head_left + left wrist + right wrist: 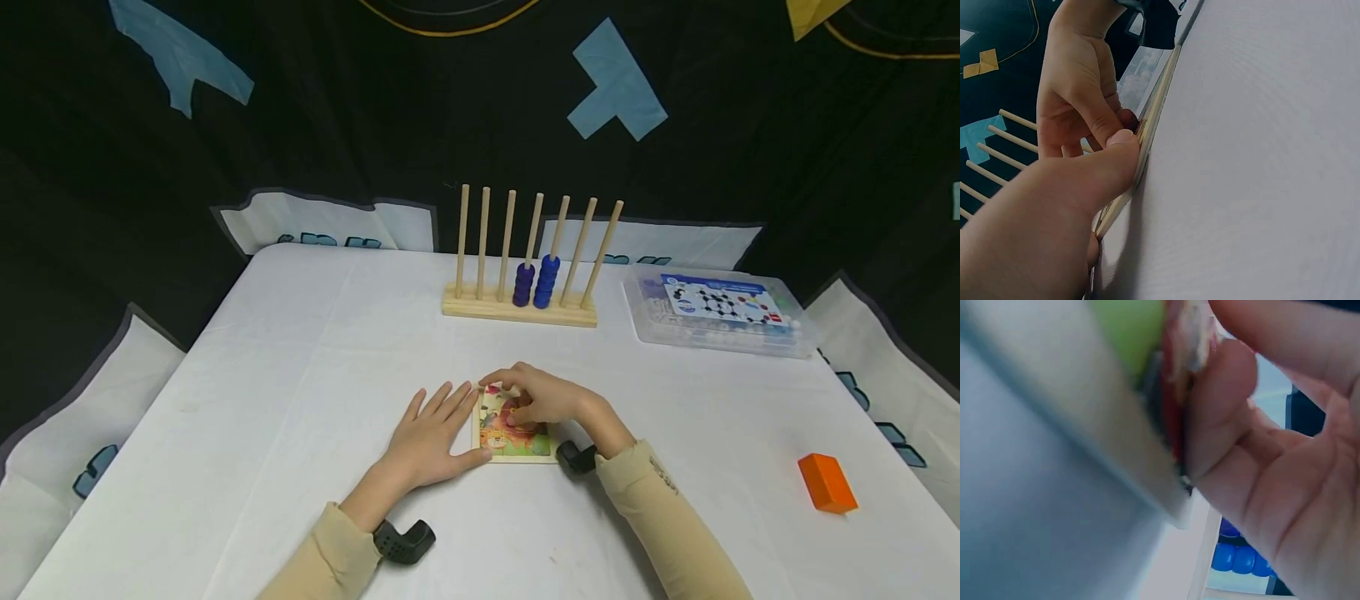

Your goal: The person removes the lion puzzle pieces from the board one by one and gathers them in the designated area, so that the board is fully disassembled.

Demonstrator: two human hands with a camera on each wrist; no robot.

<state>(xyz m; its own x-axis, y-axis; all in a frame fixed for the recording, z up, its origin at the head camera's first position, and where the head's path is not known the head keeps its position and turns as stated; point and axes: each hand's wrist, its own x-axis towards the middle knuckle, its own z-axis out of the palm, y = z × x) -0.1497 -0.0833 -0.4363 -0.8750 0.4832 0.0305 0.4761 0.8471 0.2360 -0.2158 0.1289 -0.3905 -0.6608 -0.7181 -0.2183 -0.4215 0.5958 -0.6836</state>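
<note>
A small wooden picture puzzle [519,458] with a pale frame lies on the white table in the head view. My left hand [429,443] rests at its left side, fingers spread straight and thumb at the lower left corner. Over the upper part of the puzzle, my right hand [546,397] pinches a colourful puzzle piece [1175,375] between thumb and bent fingers. In the right wrist view this piece stands tilted against the board, with a dark gap beside the green part. My right fingers cover much of the picture in the head view.
Behind the hands stands a wooden peg rack [517,312] with purple and blue beads on two pegs. A clear plastic case [712,312] with a printed label lies at the back right. An orange block [827,483] sits near the right edge. Dark curtains surround the table.
</note>
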